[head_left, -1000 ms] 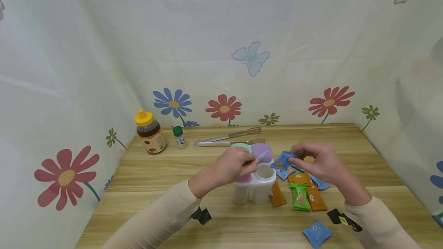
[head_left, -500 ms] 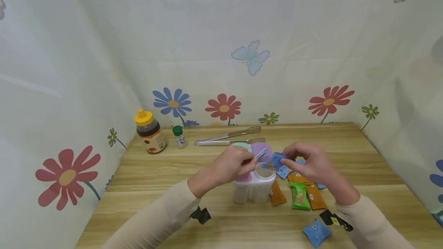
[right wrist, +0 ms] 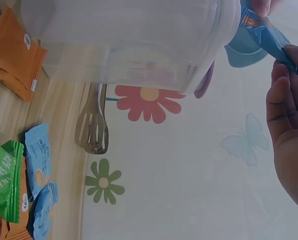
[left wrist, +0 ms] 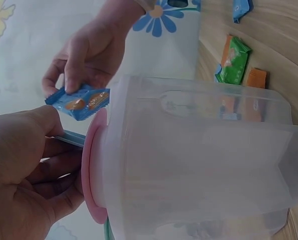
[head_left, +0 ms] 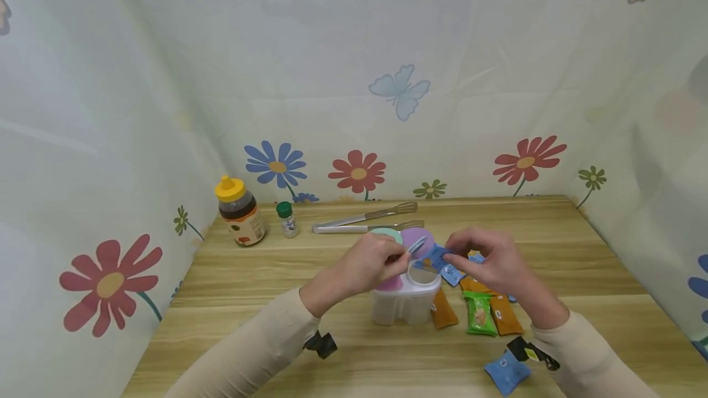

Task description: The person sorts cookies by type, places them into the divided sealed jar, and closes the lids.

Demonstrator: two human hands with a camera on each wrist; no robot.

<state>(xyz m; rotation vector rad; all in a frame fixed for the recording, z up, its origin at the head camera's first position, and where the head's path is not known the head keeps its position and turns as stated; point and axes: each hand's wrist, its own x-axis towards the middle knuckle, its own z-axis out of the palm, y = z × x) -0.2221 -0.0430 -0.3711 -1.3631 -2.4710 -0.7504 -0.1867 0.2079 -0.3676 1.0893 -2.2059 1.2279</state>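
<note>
The right hand (head_left: 487,263) pinched a small blue packet (head_left: 436,258) between thumb and fingertips and held it just above the open compartment of the translucent container (head_left: 406,303). The packet was tilted, one corner pointing down toward the opening, which suits feeding it in edgewise. In the left wrist view the same packet (left wrist: 79,101) hung just beside the container's rim, not yet inside.

The left hand (head_left: 365,269) was closed on a pale blue flip lid (head_left: 417,245), fingers curled round its edge. This appeared to keep the lid tipped back so that the opening beneath stayed clear, and likely steadied the container as well. Other coloured lids, one pink (left wrist: 91,175), one purple (head_left: 418,238) and one green (head_left: 387,233), sat at the container's top, just beyond the left fingers.

The two hands were close together over the container, but not touching.

Below the right hand, on the wooden table (head_left: 249,287), lay loose packets: orange ones (head_left: 506,317), a green one (head_left: 479,315) and further blue ones (head_left: 452,274). A single blue packet (head_left: 506,372) lay near the right wrist, apart from the others.

Beyond both hands lay metal tongs (head_left: 365,221). Well off to the far left of the left hand stood a yellow-capped bottle (head_left: 239,210) and a small green-capped jar (head_left: 286,218).
</note>
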